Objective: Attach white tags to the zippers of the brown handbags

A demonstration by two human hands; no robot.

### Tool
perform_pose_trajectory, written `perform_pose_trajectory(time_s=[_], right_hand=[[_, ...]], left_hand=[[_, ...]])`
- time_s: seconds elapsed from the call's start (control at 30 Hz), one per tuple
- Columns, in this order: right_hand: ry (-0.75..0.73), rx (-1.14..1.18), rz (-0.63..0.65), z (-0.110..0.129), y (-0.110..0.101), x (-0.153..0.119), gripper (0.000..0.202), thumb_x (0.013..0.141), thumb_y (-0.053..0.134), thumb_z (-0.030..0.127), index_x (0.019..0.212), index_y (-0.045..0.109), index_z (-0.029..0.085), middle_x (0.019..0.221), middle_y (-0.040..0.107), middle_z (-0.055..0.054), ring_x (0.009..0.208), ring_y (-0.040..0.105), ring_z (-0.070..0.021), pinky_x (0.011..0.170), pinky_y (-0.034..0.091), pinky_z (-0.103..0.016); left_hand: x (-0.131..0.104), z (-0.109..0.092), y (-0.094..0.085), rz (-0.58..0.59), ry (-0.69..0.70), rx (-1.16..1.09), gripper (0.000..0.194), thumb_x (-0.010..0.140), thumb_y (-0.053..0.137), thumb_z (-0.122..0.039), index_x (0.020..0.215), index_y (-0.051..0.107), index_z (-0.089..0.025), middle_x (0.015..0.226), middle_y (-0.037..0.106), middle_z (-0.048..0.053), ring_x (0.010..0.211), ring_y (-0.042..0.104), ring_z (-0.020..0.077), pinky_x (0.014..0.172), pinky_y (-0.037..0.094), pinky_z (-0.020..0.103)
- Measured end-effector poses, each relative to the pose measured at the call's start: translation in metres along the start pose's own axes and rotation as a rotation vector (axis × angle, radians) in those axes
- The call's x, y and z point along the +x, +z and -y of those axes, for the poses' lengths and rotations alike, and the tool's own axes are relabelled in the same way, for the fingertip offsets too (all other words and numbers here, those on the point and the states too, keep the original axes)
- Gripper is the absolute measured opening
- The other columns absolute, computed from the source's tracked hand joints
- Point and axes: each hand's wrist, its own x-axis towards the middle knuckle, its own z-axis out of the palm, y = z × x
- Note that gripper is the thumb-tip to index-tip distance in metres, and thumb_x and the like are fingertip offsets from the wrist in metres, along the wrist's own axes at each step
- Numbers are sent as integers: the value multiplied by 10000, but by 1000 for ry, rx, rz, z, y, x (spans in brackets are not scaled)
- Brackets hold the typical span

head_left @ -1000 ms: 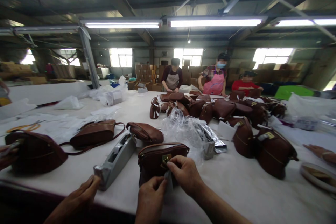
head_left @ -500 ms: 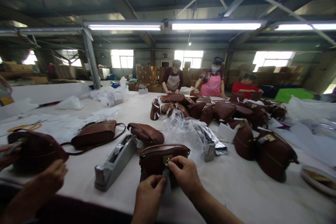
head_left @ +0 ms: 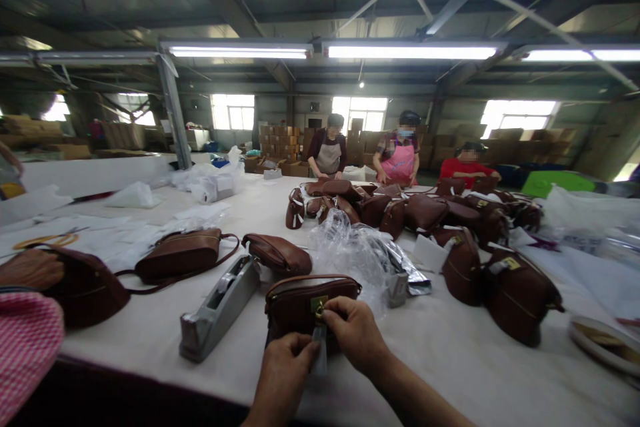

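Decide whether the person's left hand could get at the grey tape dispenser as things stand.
Probably yes. The tape dispenser lies on the table just left of the left hand, with bare cloth between; but that hand is busy at the brown bag.

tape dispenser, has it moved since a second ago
No. The tape dispenser lies as before, its far end by the same small bag, left of the bag the hands work on.

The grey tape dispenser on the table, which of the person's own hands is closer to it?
Left. The left hand sits just right of the tape dispenser, pinching a small clear strip at the brown bag. The right hand is farther right, at the bag's gold clasp.
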Motion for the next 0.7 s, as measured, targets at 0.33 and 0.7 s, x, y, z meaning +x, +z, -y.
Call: perform_pose_trajectory(time_s=[0.33,0.7], right_hand=[[139,286,-26,-4,5,3,215,669,665,360,662,719,152,609,640,-27,619,560,-173,604,443,-277],[258,464,11,-3,4,3,274,593,753,396,635,701,131,552,586,-3,541,491,-125,551,408,-255]], left_hand=[[6,10,8,41,-89,-196,310,650,688,-422,734,745,-129,585,661,31,524,525,148,529,373,268],[4,6,8,44,-217,-427,436,550,788,-480,766,729,-106,563,580,-2,508,459,110,538,336,259]])
